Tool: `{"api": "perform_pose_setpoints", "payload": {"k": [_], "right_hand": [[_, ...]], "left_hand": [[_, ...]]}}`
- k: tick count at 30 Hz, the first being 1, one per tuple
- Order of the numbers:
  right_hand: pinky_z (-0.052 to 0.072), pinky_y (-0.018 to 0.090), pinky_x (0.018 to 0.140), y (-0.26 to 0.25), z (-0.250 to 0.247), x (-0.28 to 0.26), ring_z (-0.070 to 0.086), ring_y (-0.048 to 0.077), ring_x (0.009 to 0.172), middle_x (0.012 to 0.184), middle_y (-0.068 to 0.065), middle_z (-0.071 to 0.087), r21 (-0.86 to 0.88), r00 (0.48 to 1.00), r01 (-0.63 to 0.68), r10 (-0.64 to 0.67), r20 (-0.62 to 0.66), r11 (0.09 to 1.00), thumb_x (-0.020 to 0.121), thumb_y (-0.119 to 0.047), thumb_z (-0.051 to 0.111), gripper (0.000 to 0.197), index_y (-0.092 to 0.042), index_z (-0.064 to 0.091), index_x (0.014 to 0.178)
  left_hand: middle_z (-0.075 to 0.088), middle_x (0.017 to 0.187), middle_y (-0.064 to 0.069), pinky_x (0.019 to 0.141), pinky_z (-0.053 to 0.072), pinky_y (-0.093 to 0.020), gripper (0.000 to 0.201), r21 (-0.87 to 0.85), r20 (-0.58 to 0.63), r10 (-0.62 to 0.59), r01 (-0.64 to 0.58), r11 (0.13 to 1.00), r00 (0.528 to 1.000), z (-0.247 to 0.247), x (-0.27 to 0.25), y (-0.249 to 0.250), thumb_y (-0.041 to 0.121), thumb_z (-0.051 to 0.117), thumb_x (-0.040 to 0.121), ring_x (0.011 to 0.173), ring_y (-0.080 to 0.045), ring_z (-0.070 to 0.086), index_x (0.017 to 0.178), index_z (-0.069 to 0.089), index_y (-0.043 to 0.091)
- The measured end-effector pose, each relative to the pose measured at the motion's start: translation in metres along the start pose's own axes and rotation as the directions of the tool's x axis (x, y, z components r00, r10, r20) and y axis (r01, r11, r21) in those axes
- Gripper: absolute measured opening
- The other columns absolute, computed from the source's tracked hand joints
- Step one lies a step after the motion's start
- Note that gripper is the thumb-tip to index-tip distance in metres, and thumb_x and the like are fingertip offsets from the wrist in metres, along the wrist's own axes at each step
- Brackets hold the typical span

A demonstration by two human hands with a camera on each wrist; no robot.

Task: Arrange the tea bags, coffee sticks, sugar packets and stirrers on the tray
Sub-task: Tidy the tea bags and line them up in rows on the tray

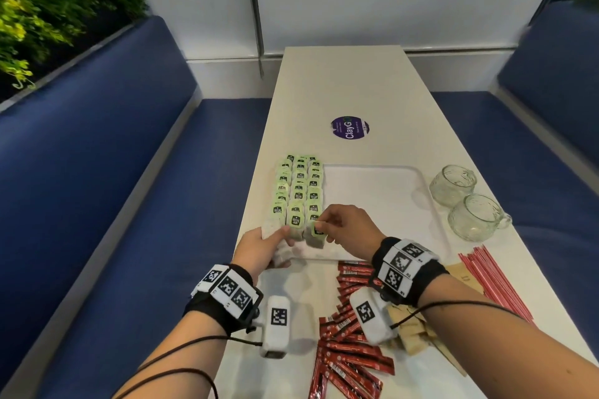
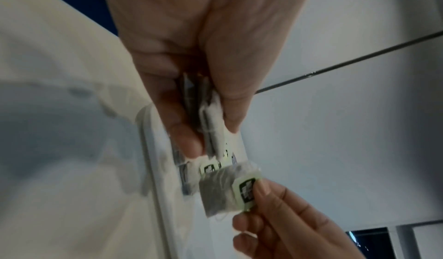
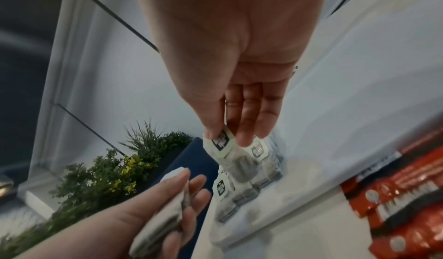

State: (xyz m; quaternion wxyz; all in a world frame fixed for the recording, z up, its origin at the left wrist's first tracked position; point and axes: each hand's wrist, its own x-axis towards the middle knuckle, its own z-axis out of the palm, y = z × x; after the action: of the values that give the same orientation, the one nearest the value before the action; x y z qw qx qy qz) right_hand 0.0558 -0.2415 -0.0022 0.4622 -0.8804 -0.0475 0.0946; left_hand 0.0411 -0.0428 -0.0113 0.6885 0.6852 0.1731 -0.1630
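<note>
Three rows of tea bags (image 1: 299, 186) with green tags fill the left side of the white tray (image 1: 382, 172). My left hand (image 1: 262, 248) grips a small stack of tea bags (image 2: 210, 128) at the tray's near left corner. My right hand (image 1: 343, 225) pinches the green tag of one tea bag (image 1: 316, 233) just above the near end of the right row; the same tea bag (image 3: 230, 155) hangs from thumb and forefinger in the right wrist view. Red coffee sticks (image 1: 346, 350), brown sugar packets (image 1: 415, 334) and red stirrers (image 1: 492, 282) lie on the table below the tray.
Two empty glass cups (image 1: 466, 201) stand right of the tray near the table's right edge. A purple round sticker (image 1: 349, 127) lies on the table (image 1: 340, 81) beyond the tray. Blue benches flank the table; plants sit at the far left.
</note>
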Motion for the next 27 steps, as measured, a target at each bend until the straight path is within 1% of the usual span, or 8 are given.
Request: {"api": "perform_pose_setpoints", "payload": {"k": [3,6,11,13,16,18,23,27], "right_hand": [[0.052,0.034,0.070,0.001,0.004,0.011,0.067,0.017,0.071,0.077,0.005,0.071,-0.035,0.998,-0.022,0.024,0.056,0.999,0.093,-0.026,0.062,0.011,-0.015,0.064,0.092],[0.049,0.026,0.066,0.000,0.014,0.022,0.065,0.017,0.069,0.079,0.005,0.070,-0.071,0.995,-0.019,0.026,0.093,0.997,0.093,-0.023,0.062,0.010,-0.014,0.064,0.094],[0.047,0.027,0.074,-0.004,0.033,0.039,0.060,0.017,0.079,0.090,0.005,0.068,-0.176,0.994,0.030,-0.011,0.111,0.984,0.091,-0.023,0.064,0.014,-0.011,0.068,0.097],[0.047,0.027,0.073,-0.006,0.041,0.046,0.057,0.015,0.076,0.085,0.003,0.065,-0.181,0.993,0.036,-0.015,0.118,0.983,0.091,-0.022,0.064,0.013,-0.010,0.068,0.095],[0.047,0.022,0.068,-0.010,0.051,0.054,0.058,0.013,0.070,0.080,0.002,0.065,-0.149,0.990,0.021,0.000,0.138,0.989,0.090,-0.019,0.066,0.011,-0.010,0.068,0.095],[0.051,0.026,0.068,-0.012,0.058,0.058,0.058,0.014,0.064,0.078,0.004,0.067,-0.114,0.986,0.017,0.003,0.165,0.993,0.089,-0.018,0.067,0.006,-0.012,0.067,0.090],[0.056,0.038,0.078,-0.019,0.067,0.067,0.060,0.018,0.071,0.075,0.005,0.065,-0.098,0.995,0.012,-0.002,0.102,0.995,0.088,-0.014,0.066,0.007,-0.009,0.069,0.090],[0.056,0.037,0.077,-0.019,0.066,0.069,0.059,0.016,0.069,0.073,0.000,0.061,-0.115,0.998,-0.002,0.010,0.062,0.993,0.087,-0.015,0.067,0.011,-0.010,0.070,0.096]], "left_hand": [[0.072,0.084,-0.017,0.066,0.062,-0.041,0.023,-0.121,-0.090,-0.058,0.047,0.992,0.994,-0.015,0.013,0.006,0.021,0.069,0.091,0.068,-0.028,0.068,0.098,0.066,-0.001],[0.070,0.087,-0.020,0.071,0.061,-0.044,0.024,-0.199,-0.065,-0.101,0.087,0.976,0.993,-0.028,0.023,0.012,0.015,0.066,0.092,0.069,-0.029,0.069,0.108,0.062,-0.003],[0.070,0.096,-0.020,0.056,0.060,-0.034,0.020,-0.228,-0.021,-0.162,0.153,0.962,0.987,-0.044,0.034,0.017,0.002,0.054,0.095,0.081,-0.029,0.069,0.113,0.059,-0.003],[0.070,0.095,-0.018,0.060,0.060,-0.035,0.020,-0.232,-0.013,-0.151,0.144,0.962,0.988,-0.048,0.039,0.015,0.000,0.051,0.096,0.084,-0.028,0.069,0.115,0.059,-0.002],[0.071,0.099,-0.017,0.077,0.058,-0.039,0.021,-0.237,-0.040,-0.112,0.099,0.967,0.993,-0.054,0.047,0.011,0.001,0.051,0.097,0.088,-0.028,0.070,0.116,0.060,0.000],[0.071,0.101,-0.017,0.083,0.057,-0.041,0.020,-0.270,-0.076,-0.081,0.057,0.961,0.994,-0.058,0.051,0.009,0.002,0.052,0.097,0.091,-0.029,0.069,0.116,0.060,0.000],[0.070,0.105,-0.015,0.083,0.059,-0.039,0.021,-0.273,-0.114,-0.022,-0.010,0.962,0.993,-0.064,0.052,0.004,0.007,0.058,0.097,0.095,-0.028,0.069,0.117,0.063,0.004],[0.072,0.111,-0.010,0.076,0.061,-0.031,0.023,-0.269,-0.097,0.022,-0.047,0.962,0.995,-0.063,0.050,0.003,0.009,0.062,0.095,0.101,-0.026,0.070,0.117,0.065,0.009]]}}
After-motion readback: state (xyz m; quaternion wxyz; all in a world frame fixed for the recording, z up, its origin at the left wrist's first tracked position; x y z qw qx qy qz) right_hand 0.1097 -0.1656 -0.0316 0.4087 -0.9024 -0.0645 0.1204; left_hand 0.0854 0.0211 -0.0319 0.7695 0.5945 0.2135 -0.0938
